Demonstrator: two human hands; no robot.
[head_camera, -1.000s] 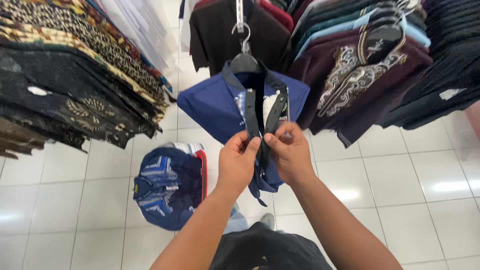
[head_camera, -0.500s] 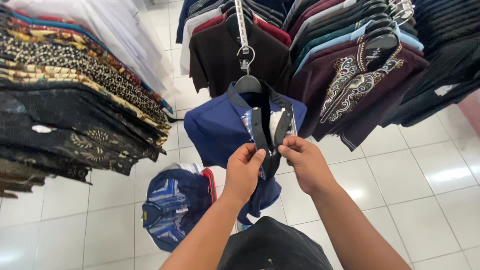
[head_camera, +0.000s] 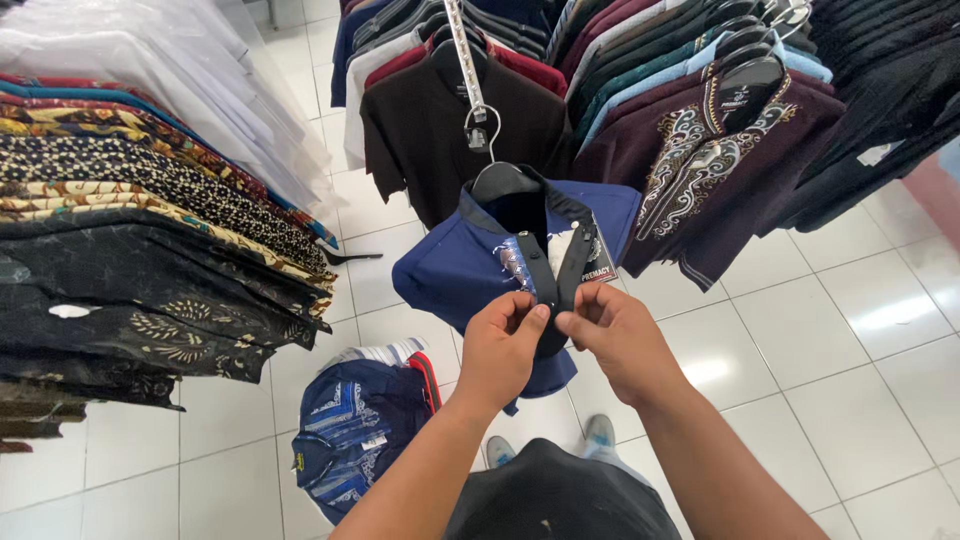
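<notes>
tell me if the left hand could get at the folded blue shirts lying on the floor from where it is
Probably yes. The left hand is pinching the hanging blue shirt's black placket, and the folded blue shirts lie below it with nothing between; it would need to let go and reach down.

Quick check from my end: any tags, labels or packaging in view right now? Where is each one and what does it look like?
Hang tag: on the blue shirt, right of its placket; dark rectangle with pale print.
White label: on the black patterned shirts at left; small pale oblong.
Small tag: on the striped blue garment on the floor; pale.
Clear plastic covers: over white shirts, upper left.
</notes>
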